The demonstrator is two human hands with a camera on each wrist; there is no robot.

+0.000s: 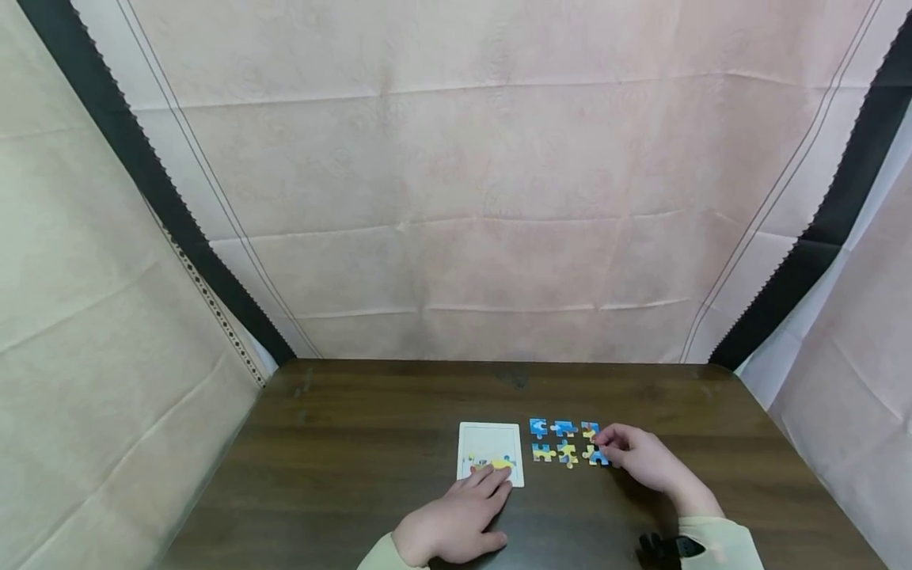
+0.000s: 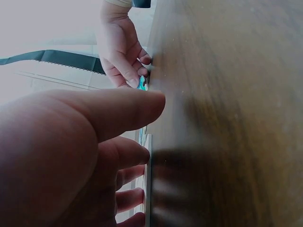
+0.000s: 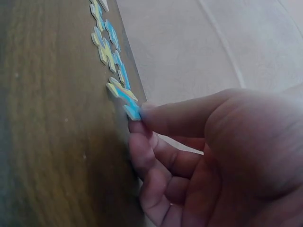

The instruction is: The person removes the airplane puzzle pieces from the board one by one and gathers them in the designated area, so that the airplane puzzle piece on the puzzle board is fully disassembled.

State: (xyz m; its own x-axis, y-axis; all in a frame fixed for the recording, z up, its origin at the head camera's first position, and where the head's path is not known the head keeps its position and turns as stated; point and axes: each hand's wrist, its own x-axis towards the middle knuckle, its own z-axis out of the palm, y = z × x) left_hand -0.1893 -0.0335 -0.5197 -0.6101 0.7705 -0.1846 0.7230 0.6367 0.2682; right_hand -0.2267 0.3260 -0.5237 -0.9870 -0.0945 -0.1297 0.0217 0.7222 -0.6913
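In the head view, the left hand (image 1: 461,518) lies with fingers extended on the near part of a white puzzle board (image 1: 490,436) on the worktop (image 1: 356,443); puzzle pieces (image 1: 567,451) sit in two rows just right of it, the right hand (image 1: 643,457) at their far end. The left wrist view shows fingertips touching the board. In the right wrist view, thumb and finger pinch a blue-and-yellow piece (image 3: 124,97).

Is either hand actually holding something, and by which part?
The right hand pinches a yellow-and-blue puzzle piece by its blue end. The left hand grips nothing; its fingers rest on the white board.
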